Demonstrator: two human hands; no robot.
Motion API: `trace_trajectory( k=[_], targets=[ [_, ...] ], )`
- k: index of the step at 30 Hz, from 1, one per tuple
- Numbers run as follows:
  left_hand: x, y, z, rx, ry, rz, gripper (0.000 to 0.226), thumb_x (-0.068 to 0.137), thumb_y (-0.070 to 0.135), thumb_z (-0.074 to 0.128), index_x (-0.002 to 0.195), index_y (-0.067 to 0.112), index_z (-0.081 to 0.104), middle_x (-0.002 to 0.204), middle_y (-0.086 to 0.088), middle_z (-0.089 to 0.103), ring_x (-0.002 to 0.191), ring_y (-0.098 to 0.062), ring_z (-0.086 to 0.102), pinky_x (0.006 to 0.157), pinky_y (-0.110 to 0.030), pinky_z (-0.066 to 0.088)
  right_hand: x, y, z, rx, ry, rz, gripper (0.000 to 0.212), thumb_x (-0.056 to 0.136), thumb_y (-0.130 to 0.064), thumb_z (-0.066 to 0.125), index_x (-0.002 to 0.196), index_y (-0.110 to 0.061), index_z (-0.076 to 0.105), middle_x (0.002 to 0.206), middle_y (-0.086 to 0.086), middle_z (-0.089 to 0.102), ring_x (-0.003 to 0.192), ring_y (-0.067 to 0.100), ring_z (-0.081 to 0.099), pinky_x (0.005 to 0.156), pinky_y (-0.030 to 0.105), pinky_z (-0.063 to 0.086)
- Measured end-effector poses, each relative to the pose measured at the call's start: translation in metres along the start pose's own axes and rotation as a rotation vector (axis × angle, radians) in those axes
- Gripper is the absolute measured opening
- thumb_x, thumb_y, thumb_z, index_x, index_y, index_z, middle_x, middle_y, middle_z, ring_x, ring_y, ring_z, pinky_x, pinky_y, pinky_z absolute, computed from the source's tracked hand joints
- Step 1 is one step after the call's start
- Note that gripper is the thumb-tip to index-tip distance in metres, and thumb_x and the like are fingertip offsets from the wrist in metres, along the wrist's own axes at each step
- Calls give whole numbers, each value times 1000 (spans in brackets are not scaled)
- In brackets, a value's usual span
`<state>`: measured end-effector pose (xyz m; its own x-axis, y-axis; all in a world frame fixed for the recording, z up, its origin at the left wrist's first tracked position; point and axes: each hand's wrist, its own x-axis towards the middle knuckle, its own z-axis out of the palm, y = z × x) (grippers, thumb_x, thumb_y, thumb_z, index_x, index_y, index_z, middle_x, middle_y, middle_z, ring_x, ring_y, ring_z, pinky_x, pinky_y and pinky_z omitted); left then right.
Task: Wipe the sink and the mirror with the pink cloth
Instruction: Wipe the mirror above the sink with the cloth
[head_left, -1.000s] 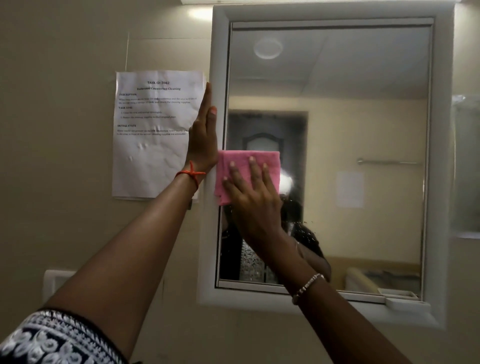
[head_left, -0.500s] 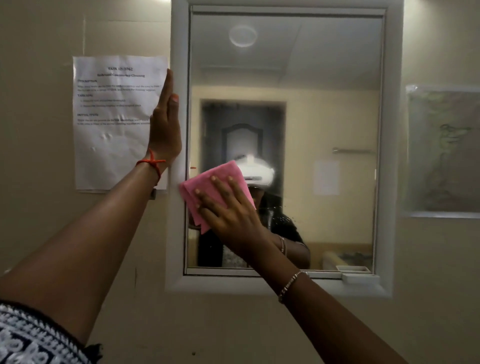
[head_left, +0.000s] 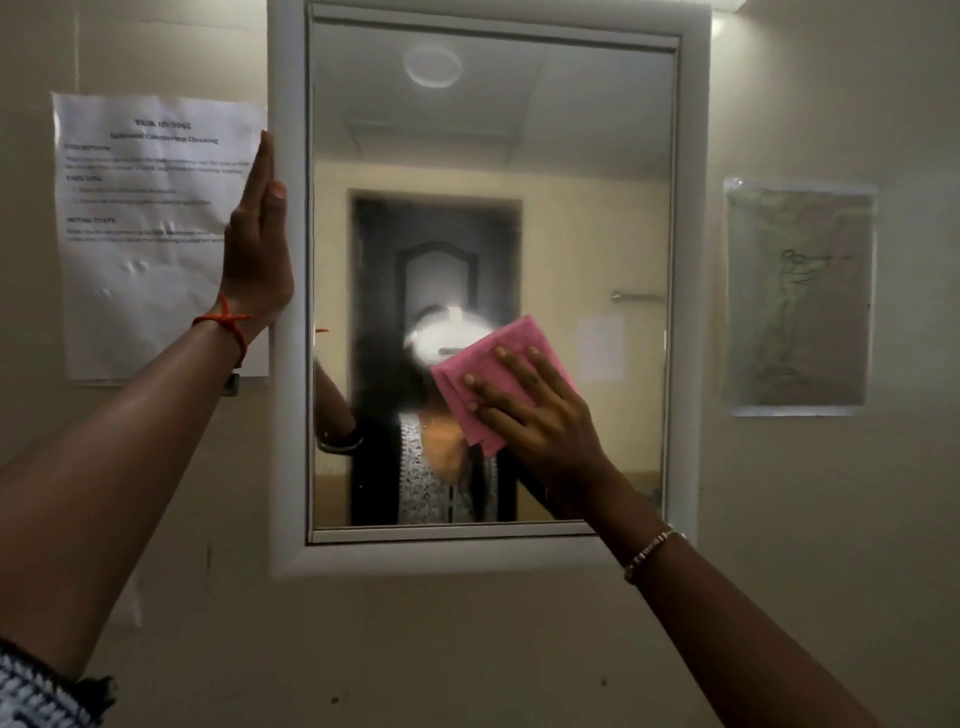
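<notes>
A white-framed mirror (head_left: 693, 260) hangs on the beige wall straight ahead. My right hand (head_left: 540, 415) lies flat with spread fingers on a folded pink cloth (head_left: 478, 364) and presses it against the glass, right of centre and in its lower half. My left hand (head_left: 257, 249) is flat and upright, its straight fingers resting against the outer left edge of the mirror frame. The sink is out of sight below the view.
A printed sheet of paper (head_left: 145, 234) is stuck to the wall left of the mirror, partly behind my left hand. A drawing in a plastic sleeve (head_left: 800, 296) hangs on the wall to the right. Bare wall lies below the mirror.
My right hand has slid the pink cloth from the mirror's left edge across to right of centre and a little lower. My left hand has stayed on the frame's left side.
</notes>
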<state>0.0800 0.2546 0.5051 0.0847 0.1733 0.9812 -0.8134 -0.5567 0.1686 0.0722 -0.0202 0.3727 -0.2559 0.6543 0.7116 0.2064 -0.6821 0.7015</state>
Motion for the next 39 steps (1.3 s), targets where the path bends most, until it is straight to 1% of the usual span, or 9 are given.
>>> trace_trajectory(
  k=[4, 9, 14, 18, 22, 28, 34, 36, 39],
  targets=[
    [-1, 2, 1, -25, 25, -25, 46, 100, 20, 25, 144, 9, 21, 154, -8, 23, 140, -13, 25, 118, -24, 21, -23, 24, -14, -24, -33, 41, 28, 76, -24, 67, 101, -10, 69, 118, 13, 65, 112, 45, 56, 97, 60, 38],
    [0, -2, 3, -45, 46, -11, 46, 99, 19, 26, 143, 6, 23, 153, -10, 25, 134, -1, 24, 106, -2, 18, -50, 46, -33, -36, 0, 169, 36, 77, -23, 61, 110, -15, 52, 115, 13, 66, 110, 44, 57, 94, 62, 41],
    [2, -4, 3, -68, 26, -10, 46, 99, 17, 25, 143, 2, 21, 153, -14, 22, 140, -13, 22, 106, 0, 15, -66, 42, -39, -54, 37, 445, 34, 73, -21, 68, 105, -9, 68, 112, 16, 67, 109, 45, 57, 85, 63, 48],
    [1, -4, 2, -15, 35, 4, 47, 99, 19, 25, 143, 4, 21, 153, -12, 24, 136, -6, 24, 110, -6, 18, -60, 16, -37, -50, 142, 719, 28, 79, -25, 66, 99, -6, 71, 109, 15, 67, 107, 43, 59, 86, 60, 50],
    [-2, -2, 2, 88, 41, 25, 48, 99, 22, 25, 144, 6, 19, 153, -14, 25, 139, -23, 30, 117, -31, 25, -43, -4, -34, -32, 203, 977, 38, 89, -36, 50, 101, -6, 71, 108, 16, 68, 103, 42, 62, 75, 58, 55],
    [-6, 3, 3, 112, 53, 12, 49, 98, 20, 27, 143, 4, 21, 153, -17, 23, 141, -26, 25, 118, -28, 18, -19, -31, -29, 3, 208, 1226, 38, 84, -27, 47, 102, -3, 69, 100, 23, 70, 88, 43, 67, 65, 52, 58],
    [-29, -4, -1, 110, -47, -13, 58, 95, 34, 26, 146, 11, 12, 151, -17, 29, 115, -48, 50, 99, -52, 45, -2, -59, -13, 36, 91, 1400, 32, 84, -25, 50, 105, -9, 69, 96, 21, 71, 79, 38, 66, 65, 36, 54],
    [-37, -1, -2, 105, -75, -23, 57, 97, 31, 27, 146, 10, 9, 152, -18, 27, 118, -45, 49, 102, -49, 43, 5, -71, -7, 34, 7, 1387, 26, 83, -23, 59, 104, -11, 69, 97, 20, 72, 84, 39, 66, 67, 40, 56],
    [-46, 6, -2, 98, -74, -46, 54, 99, 20, 31, 145, 6, 8, 154, -18, 19, 127, -31, 46, 101, -16, 34, 22, -91, -3, 4, -52, 1315, 27, 77, -21, 70, 102, -11, 71, 101, 20, 71, 90, 40, 67, 66, 40, 58]
  ],
)
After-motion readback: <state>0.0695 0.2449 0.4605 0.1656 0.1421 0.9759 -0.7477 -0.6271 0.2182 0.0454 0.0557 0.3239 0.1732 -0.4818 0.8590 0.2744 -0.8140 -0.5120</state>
